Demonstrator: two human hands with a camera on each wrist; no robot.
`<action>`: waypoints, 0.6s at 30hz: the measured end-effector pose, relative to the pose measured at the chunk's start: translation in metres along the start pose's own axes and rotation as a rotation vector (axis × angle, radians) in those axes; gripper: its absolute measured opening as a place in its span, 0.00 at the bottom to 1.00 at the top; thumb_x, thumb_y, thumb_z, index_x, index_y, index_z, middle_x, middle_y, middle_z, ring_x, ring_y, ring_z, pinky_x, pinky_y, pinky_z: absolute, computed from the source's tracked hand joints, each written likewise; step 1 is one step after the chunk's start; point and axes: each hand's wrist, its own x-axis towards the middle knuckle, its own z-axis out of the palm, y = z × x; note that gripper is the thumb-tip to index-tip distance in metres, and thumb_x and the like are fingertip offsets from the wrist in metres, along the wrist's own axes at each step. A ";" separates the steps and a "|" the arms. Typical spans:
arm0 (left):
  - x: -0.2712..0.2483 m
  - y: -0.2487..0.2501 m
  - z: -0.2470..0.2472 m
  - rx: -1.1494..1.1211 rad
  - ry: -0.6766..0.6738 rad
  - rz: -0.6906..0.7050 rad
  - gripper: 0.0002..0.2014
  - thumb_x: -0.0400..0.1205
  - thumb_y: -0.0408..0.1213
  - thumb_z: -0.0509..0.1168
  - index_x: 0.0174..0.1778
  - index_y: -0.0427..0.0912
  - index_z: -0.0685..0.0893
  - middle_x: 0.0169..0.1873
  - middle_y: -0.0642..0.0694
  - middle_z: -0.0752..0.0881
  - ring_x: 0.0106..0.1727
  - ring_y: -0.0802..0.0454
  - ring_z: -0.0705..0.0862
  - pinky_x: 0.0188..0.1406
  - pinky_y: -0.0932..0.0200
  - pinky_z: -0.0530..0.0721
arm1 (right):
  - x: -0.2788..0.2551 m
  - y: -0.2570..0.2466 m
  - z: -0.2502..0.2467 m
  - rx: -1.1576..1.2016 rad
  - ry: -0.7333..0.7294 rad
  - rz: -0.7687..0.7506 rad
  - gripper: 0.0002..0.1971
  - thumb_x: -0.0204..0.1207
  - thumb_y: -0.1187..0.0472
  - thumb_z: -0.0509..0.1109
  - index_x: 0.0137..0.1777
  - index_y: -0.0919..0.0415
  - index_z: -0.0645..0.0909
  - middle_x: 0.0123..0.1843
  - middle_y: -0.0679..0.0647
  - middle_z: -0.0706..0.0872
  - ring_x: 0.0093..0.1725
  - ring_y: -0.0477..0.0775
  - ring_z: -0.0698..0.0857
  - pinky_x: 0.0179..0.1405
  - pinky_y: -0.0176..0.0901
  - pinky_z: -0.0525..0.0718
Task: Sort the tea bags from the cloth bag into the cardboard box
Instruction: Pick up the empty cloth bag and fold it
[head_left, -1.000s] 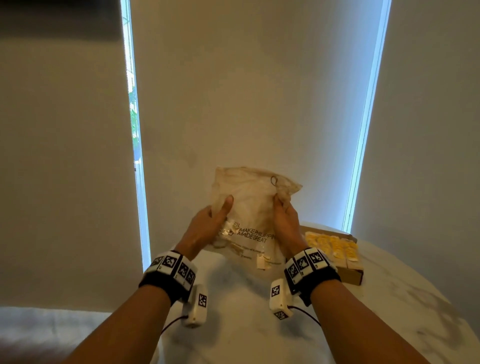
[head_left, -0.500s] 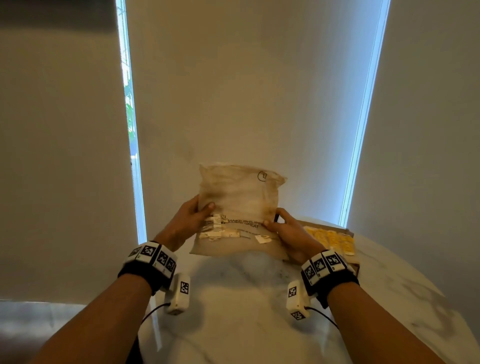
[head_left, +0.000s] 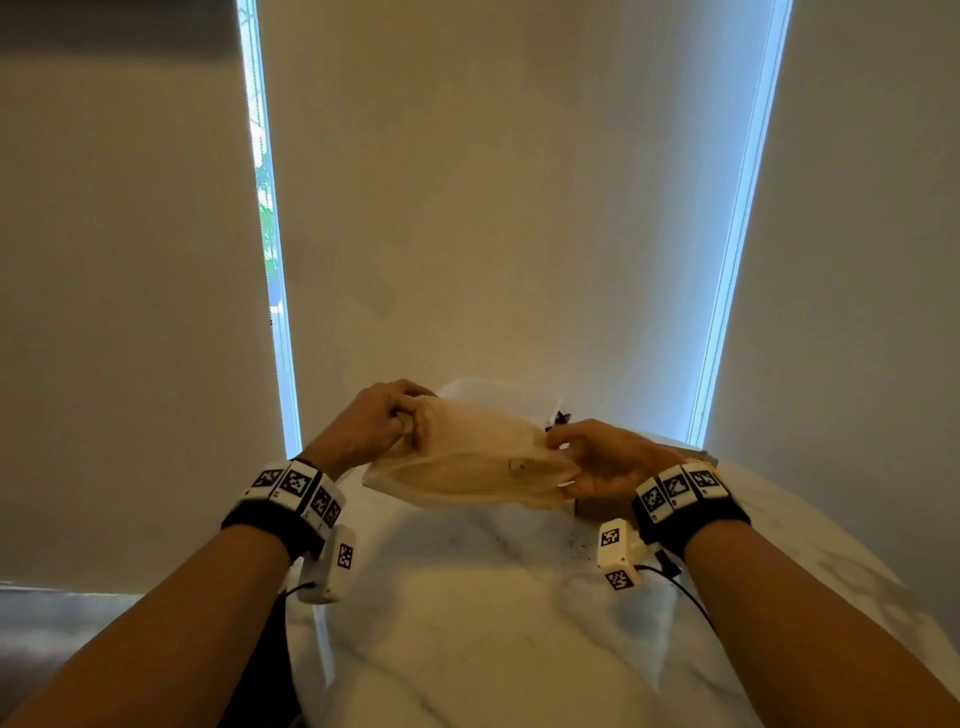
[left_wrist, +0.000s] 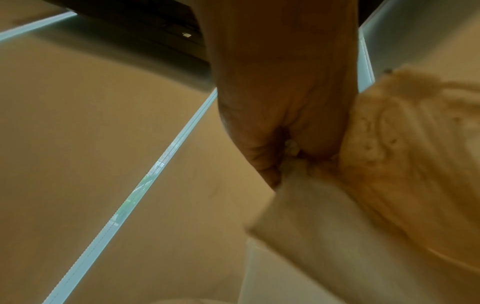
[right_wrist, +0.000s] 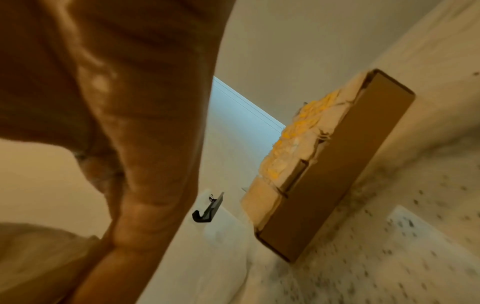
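**Cloth bag held flat between both hands above the marble top**

Above a round, white marble surface veined in grey, a cloth bag is held clear of the stone, lying nearly flat with its mouth turned toward the person; behind it stand pale roller blinds, with thin bright strips of daylight at their edges and a glimpse of green through the left strip.

The left hand grips the bag's left end; its fingers curl over the top of the cloth and the thumb tucks in against it; in the left wrist view the cloth bag bunches out of the closed fist of the left hand. The right hand holds the bag's right end, its fingers pinching the upper edge of the cloth; the right wrist view is mostly palm and does not show the grip itself.

Just behind the right hand sits the cardboard box, resting on the surface; only its corner shows in the head view. Yellow-and-white tea bags fill most of its compartments in a row. A small pale tag shows at the bag's near edge; beyond the bag lies a black binder clip on a white sheet.
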 end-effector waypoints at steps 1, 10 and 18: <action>0.000 -0.001 -0.004 -0.032 -0.053 -0.010 0.30 0.75 0.15 0.61 0.30 0.59 0.92 0.66 0.53 0.89 0.68 0.47 0.85 0.71 0.50 0.82 | 0.002 -0.001 0.002 -0.108 0.063 0.003 0.15 0.81 0.65 0.74 0.65 0.71 0.84 0.55 0.62 0.92 0.50 0.59 0.91 0.47 0.48 0.92; 0.002 0.044 -0.025 -0.348 -0.379 -0.176 0.30 0.80 0.61 0.75 0.75 0.51 0.85 0.74 0.55 0.85 0.71 0.50 0.87 0.73 0.47 0.83 | 0.030 -0.002 0.022 -0.856 0.417 -0.206 0.17 0.88 0.46 0.65 0.72 0.50 0.80 0.61 0.51 0.86 0.59 0.58 0.88 0.68 0.61 0.89; 0.004 0.039 0.014 -0.214 -0.351 -0.257 0.21 0.80 0.51 0.80 0.67 0.50 0.88 0.58 0.51 0.93 0.54 0.52 0.93 0.50 0.59 0.90 | 0.018 -0.031 0.034 -0.370 0.485 -0.533 0.24 0.81 0.52 0.79 0.75 0.50 0.79 0.64 0.49 0.90 0.65 0.56 0.89 0.64 0.58 0.91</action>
